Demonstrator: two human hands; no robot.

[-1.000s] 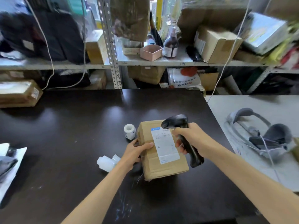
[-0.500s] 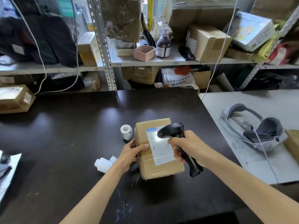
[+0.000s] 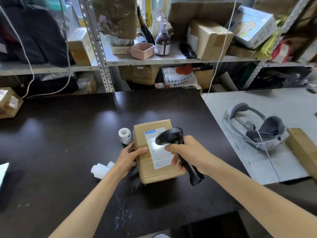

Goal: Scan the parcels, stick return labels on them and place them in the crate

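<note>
**Parcel scan under way; return label and crate not yet done**

Parcel [image 3: 147, 171] sits flat on the dark table [image 3: 68, 143] right in front of you. It's a plain corrugated carton with a glossy white shipping label [image 3: 161, 159] on top. Your left hand [image 3: 128, 158] grips its left edge, thumb on the top face. Your right hand [image 3: 187, 152] is wrapped round the black pistol-grip scanner [image 3: 171, 137], nose just above the label, bright spot on the print.

My read on doing this well:
- Glossy label, so tilt the nose slightly off square to dodge glare
- Centre the spot on the barcode, not the address text
- Pin the box down, the tabletop looks slick

Two small white plastic bottles [image 3: 101, 170] lie just left of the box. At its far left corner stands a small white label roll [image 3: 124, 135], probably your return labels. On the grey table to the right is a padded headset [image 3: 264, 133] with a cable. Metal shelving [image 3: 154, 61] behind holds cartons. No crate in view
</note>
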